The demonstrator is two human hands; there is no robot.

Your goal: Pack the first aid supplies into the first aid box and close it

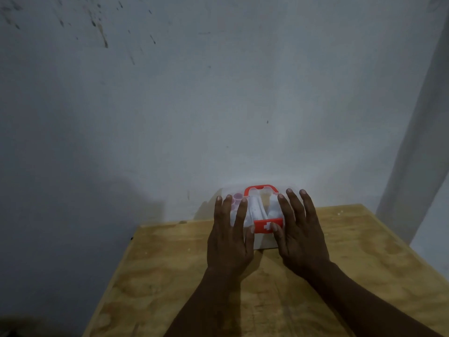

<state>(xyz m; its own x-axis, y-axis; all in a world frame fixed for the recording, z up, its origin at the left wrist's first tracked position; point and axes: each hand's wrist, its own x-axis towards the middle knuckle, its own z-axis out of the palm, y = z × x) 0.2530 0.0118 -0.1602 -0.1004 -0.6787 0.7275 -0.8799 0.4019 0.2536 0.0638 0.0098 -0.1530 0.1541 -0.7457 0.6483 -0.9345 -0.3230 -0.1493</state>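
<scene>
head view: on the wooden bench both hands lie flat with fingers spread, gripping nothing, the left hand and right hand pressing on the clear lid of the first aid box. thumbs touch its red latch. white supplies show inside; the red handle sits by the wall.

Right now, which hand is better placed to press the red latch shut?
Right, probably. The right hand has its thumb already on the red latch with the white cross, while the left hand lies flat on the clear plastic lid, thumb only beside the latch, better for holding it down.
</scene>
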